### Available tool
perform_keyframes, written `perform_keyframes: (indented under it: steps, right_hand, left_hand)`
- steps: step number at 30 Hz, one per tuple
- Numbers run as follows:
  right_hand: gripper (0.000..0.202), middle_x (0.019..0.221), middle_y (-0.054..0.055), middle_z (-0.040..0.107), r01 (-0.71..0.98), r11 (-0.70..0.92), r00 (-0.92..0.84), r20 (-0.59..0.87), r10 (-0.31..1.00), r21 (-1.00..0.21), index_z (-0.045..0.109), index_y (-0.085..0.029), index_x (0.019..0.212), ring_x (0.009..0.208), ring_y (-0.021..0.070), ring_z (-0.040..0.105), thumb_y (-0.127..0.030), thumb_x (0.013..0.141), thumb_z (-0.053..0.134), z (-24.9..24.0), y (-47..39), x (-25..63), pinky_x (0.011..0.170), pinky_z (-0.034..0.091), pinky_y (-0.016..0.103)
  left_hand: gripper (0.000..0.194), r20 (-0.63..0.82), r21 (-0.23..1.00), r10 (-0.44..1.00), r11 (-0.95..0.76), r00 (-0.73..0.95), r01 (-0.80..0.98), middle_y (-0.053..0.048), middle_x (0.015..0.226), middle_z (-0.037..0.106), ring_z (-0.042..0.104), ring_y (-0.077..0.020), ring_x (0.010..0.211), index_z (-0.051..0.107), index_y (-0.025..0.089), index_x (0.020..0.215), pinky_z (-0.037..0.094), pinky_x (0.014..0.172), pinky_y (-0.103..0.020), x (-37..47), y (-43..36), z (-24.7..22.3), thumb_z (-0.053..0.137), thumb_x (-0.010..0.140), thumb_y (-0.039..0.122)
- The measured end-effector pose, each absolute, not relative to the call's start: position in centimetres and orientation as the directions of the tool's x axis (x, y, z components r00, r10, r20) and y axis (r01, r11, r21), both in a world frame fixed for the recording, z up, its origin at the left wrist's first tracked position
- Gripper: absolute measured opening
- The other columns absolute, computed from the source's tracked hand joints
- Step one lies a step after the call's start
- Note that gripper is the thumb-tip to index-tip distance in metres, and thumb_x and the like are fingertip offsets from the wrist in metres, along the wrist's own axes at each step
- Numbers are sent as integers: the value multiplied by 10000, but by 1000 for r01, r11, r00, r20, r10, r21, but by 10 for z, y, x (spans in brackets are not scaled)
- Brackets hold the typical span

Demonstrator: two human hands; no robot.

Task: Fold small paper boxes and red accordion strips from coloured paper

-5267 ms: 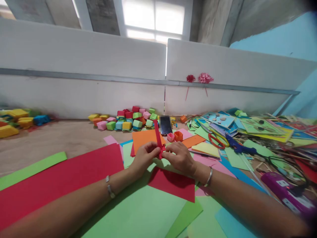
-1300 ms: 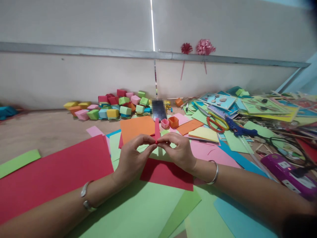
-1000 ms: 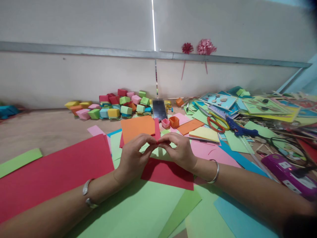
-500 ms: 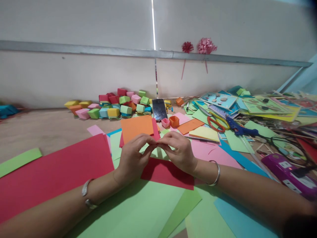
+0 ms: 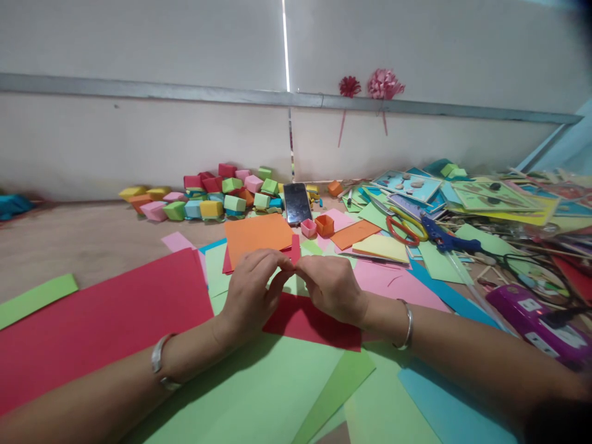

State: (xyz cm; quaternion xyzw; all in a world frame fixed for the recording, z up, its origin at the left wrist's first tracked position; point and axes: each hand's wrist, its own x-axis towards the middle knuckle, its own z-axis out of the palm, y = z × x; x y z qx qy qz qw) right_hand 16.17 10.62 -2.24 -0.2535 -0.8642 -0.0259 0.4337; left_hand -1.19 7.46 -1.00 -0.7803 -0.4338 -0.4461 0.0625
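Both hands meet above the middle of the table, fingertips almost touching. A small strip of red paper sticks up between them, its lower end hidden by the fingers. My left hand pinches it from the left with thumb and forefinger. From the right, my right hand closes on the same strip, its fingers curled in. Under the hands lies a red paper rectangle on a large light green sheet. Just beyond, an orange paper rests over more red paper.
Folded paper cubes are heaped along the wall, left of a phone. Two small open paper boxes, pink and orange, stand nearby. On the right are scissors, a blue glue gun and a purple power strip. A large red sheet spreads left.
My right hand has turned and its fingers have curled in more. The red strip now shows upright above the fingertips. My left hand has barely moved.
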Motion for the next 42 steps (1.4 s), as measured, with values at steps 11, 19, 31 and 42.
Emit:
perform_keyframes:
  steps: [11, 19, 31, 42]
  right_hand:
    - [203, 792, 56, 650, 301, 913, -365, 851, 378, -276, 608, -197, 807, 794, 164, 626, -179, 964, 480, -20, 111, 158, 731, 542, 287]
    - [55, 764, 18, 642, 166, 724, -288, 669, 685, -670, 560, -199, 855, 693, 146, 623, -165, 813, 570, -19, 105, 154, 662, 549, 282]
    - [66, 724, 15, 664, 113, 626, -234, 591, 772, -772, 651, -179, 764, 580, 105, 573, -168, 761, 586, -20, 107, 152, 562, 492, 239]
    - [63, 619, -47, 555, -96, 290, -291, 306, 907, -952, 576, -196, 695, 569, 94, 496, -193, 641, 607, -16, 106, 148, 540, 419, 230]
  left_hand:
    - [301, -9, 1000, 1000, 9, 23, -5, 31, 551, 595, 503, -96, 488, 620, 171, 786, 412, 463, -203, -1, 70, -1, 752, 713, 432]
    - [215, 71, 997, 996, -71, -47, 17, 31, 518, 609, 493, -88, 441, 649, 173, 680, 411, 437, -207, -4, 75, -3, 789, 650, 334]
    - [149, 92, 994, 992, -87, -82, 59, -1, 550, 690, 601, -114, 488, 702, 162, 636, 511, 488, -209, -3, 75, 4, 777, 618, 289]
    - [125, 118, 992, 993, -118, -12, -34, 22, 591, 674, 623, -112, 533, 688, 170, 685, 537, 537, -209, -4, 75, -2, 780, 624, 228]
